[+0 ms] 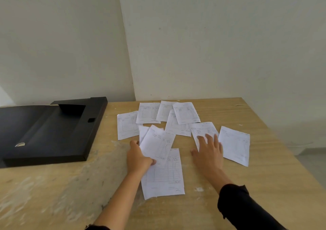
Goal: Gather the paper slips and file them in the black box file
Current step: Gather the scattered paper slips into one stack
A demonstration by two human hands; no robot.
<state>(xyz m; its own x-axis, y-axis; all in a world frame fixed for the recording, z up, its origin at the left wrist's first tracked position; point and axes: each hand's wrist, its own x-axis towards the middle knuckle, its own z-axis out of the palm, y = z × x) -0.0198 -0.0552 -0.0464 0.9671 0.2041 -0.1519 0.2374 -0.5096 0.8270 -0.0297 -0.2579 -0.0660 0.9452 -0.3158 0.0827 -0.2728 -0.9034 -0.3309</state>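
The white printed paper slips (177, 122) lie scattered on the light wooden worktop (255, 185), most of them in the far middle part, some overlapping each other. The flat black plastic box file (53, 132) lies at the left end of the worktop, well apart from the slips; whether it is open or closed I cannot tell.

The left hand (139, 156) is closed on a small bundle of slips (157, 143), thumb on top and the other fingers below, and the bundle stands up tilted from the worktop. Just below it, 1 more slip (164, 175) lies flat near the person, partly under the bundle. The right hand (209, 152) is open with the fingers (210, 138) spread. It rests flat on 1 slip (202, 132) and holds nothing. Another slip (235, 145) lies just to the right of this hand.

The step in hand seems to be collecting, and it is only at the beginning, because most slips are not yet gathered. To do it well, I think the right hand should press lightly and slide its slip toward the left hand, not pinch it, since thin paper on a flat surface is hard to lift. The left hand should keep the bundle firm so the sheets do not fan out. It is better to take the overlapping slips at the far side together, then knock the edges even on the worktop before going to the box file.
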